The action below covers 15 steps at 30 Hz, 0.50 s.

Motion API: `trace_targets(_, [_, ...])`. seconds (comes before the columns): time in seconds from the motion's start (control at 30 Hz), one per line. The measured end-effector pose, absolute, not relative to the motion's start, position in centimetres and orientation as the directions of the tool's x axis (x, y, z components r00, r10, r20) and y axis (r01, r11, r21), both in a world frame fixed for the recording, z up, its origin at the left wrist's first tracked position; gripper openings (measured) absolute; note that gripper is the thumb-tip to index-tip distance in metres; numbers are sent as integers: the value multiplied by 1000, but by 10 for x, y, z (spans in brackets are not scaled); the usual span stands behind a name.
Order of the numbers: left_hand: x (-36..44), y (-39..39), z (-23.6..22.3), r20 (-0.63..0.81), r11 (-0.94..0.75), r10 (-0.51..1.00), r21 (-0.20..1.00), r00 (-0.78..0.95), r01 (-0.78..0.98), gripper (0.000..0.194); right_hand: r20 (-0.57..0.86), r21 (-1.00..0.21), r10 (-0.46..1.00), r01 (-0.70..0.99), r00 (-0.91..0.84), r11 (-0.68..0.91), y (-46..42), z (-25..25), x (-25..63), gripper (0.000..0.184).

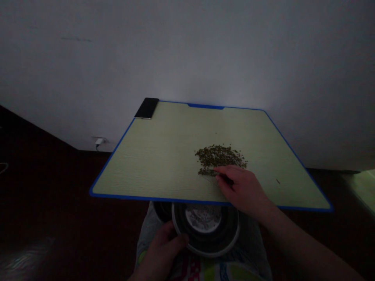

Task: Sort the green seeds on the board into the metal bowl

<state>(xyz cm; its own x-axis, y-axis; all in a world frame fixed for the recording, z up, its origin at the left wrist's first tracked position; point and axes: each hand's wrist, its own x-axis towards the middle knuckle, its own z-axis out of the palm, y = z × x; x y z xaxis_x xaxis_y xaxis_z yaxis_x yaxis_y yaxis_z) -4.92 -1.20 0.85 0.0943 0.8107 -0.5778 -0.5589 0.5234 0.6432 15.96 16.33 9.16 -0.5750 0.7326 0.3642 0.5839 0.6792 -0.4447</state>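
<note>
A loose heap of small brownish-green grains or seeds is spread on a pale folding table top with a blue edge. My right hand rests at the near side of the heap, its index finger and thumb close together beside a small separate clump of grains. Whatever lies between those fingertips is too small and dark to make out. Below the table's near edge, my left hand grips the rim of a round metal bowl on my lap, thumb over the rim. Small specks show on the bowl's shiny bottom.
A second dark bowl sits partly behind the first, to its left. On the table's far left corner lies a black phone. A small dark sliver lies to the right. The pale wall stands behind, with a plugged-in charger.
</note>
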Motion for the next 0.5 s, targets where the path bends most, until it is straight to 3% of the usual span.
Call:
trace_targets(0.3, [-45, -9, 11, -572, 512, 813, 617, 107, -598, 36, 309, -470, 729, 568, -611, 675, 176, 91, 154, 30])
trace_targets(0.5, [-46, -9, 17, -594, 534, 801, 645, 82, -546, 35, 133, -448, 726, 613, -674, 651, 190, 105, 139, 30])
